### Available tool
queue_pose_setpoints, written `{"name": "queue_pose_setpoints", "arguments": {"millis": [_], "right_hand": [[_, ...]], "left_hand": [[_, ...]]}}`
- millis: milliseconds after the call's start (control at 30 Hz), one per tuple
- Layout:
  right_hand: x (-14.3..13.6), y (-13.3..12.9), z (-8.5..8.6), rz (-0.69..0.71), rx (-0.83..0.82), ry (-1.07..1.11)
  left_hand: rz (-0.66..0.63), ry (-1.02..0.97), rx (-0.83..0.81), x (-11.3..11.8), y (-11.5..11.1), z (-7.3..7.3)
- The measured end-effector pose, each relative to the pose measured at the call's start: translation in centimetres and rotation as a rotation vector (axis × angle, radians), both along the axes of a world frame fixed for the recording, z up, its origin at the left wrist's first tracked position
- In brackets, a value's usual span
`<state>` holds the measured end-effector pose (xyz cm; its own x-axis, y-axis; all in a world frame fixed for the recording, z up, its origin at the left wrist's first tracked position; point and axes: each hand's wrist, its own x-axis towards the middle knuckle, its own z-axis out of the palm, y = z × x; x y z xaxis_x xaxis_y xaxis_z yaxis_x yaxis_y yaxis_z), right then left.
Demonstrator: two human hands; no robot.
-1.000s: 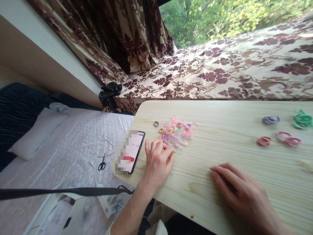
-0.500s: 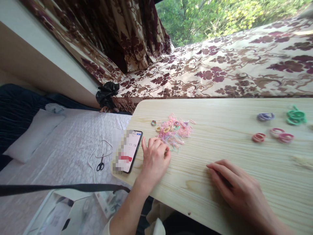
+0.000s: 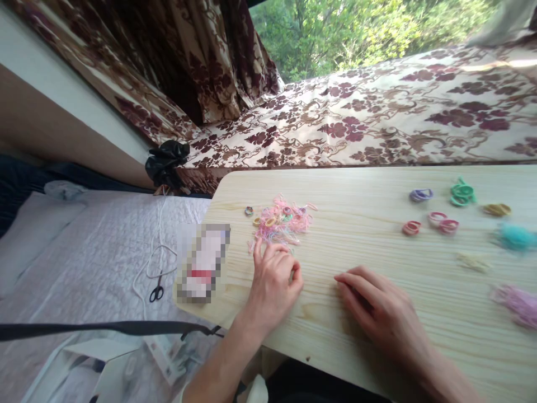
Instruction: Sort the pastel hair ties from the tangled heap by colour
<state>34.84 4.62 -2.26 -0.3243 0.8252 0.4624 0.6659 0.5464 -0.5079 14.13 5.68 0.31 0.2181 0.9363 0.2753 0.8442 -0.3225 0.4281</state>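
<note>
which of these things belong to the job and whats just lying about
Likely job things:
mostly pink tangled bands by the left hand
purple looped bands, green looped bands, red looped bands
fuzzy turquoise bundle, lilac bundle

Likely lying about:
black-handled scissors
crumpled black plastic-looking bag
pixelated rectangular object

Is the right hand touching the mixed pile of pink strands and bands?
No: the right hand is over the tabletop, clear of the mixed pile, with the left hand nearer to it.
</note>
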Motion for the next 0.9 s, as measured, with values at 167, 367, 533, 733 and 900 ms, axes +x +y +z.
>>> {"name": "queue_pose_setpoints", "arguments": {"millis": [167,367,533,733,900], "right_hand": [[-0.1,-0.1,0.2,0.004,-0.014,0.023],[-0.2,-0.3,0.4,0.003,-0.020,0.053],[-0.1,-0.6,0.6,-0.013,-0.014,0.069],[0.0,-0.7,1.1,-0.025,-0.004,0.098],[0.1,-0.9,1.5,-0.038,-0.018,0.118]], "left_hand": [[-0.091,-0.154,-0.038,1.8,-0.2,0.1],[-0.097,-0.203,-0.050,2.7,-0.4,0.5],[-0.090,-0.219,-0.064,2.9,-0.5,0.9],[-0.130,-0.269,-0.099,3.3,-0.6,1.3],[-0.149,-0.297,-0.100,3.7,-0.7,1.3]]}}
